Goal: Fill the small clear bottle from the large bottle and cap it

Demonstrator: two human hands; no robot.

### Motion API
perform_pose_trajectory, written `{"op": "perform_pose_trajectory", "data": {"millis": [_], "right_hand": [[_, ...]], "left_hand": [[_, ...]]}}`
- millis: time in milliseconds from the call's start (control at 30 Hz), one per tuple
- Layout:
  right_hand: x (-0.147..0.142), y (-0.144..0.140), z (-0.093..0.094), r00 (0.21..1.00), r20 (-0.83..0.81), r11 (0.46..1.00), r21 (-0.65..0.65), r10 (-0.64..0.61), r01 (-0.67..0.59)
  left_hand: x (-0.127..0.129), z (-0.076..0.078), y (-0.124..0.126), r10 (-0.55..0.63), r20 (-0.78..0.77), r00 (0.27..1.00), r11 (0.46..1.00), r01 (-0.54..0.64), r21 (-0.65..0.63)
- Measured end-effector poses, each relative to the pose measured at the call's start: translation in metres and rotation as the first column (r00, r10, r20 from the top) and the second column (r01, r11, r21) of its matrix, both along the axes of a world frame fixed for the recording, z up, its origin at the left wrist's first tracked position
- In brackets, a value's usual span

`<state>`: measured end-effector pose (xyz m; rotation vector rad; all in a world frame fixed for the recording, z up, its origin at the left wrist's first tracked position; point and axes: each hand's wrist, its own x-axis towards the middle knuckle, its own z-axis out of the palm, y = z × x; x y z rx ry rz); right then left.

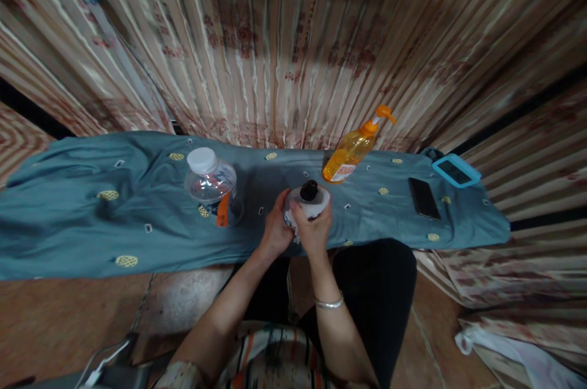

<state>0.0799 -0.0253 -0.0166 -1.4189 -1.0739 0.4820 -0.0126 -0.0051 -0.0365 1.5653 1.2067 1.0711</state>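
A white bottle [314, 209] with a black cap [309, 190] is held between my two hands, near the front edge of the cloth-covered surface. My left hand [277, 227] wraps its left side. My right hand [315, 227] grips the right side and front, its thumb lying across the bottle's shoulder below the cap. The lower part of the bottle is mostly hidden by my hands. To the left stands a large clear plastic bottle [211, 182] with a white lid and an orange label. Beyond my right hand is an orange pump bottle [352, 153] with amber liquid.
A teal cloth [151, 205] with pineapple prints covers the narrow surface. At the right lie a black phone [424, 198] and a blue-framed device [456, 170]. Patterned curtains [275, 52] hang close behind and at the sides. A white bag [518, 355] is low at the right.
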Motion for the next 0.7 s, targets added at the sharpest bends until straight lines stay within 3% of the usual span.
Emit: {"op": "perform_pose_trajectory", "data": {"millis": [233, 367, 533, 700], "right_hand": [[0.016, -0.022, -0.057, 0.993, -0.005, 0.988, -0.101, 0.115, -0.115], [0.027, -0.029, -0.07, 0.991, 0.007, 0.976, -0.172, 0.137, -0.133], [0.033, -0.041, -0.058, 1.0, -0.014, 0.987, -0.161, -0.005, 0.003], [0.03, -0.074, -0.019, 0.998, 0.048, 0.999, -0.023, -0.031, 0.032]], "left_hand": [[-0.009, -0.002, -0.002, -0.1, -0.065, 0.993, 0.994, 0.103, 0.047], [-0.012, -0.004, -0.005, -0.123, -0.055, 0.991, 0.99, 0.127, 0.069], [-0.011, -0.008, -0.01, -0.118, -0.018, 0.993, 0.99, 0.119, 0.081], [-0.034, 0.009, -0.033, 0.047, 0.058, 0.997, 0.986, -0.056, 0.154]]}}
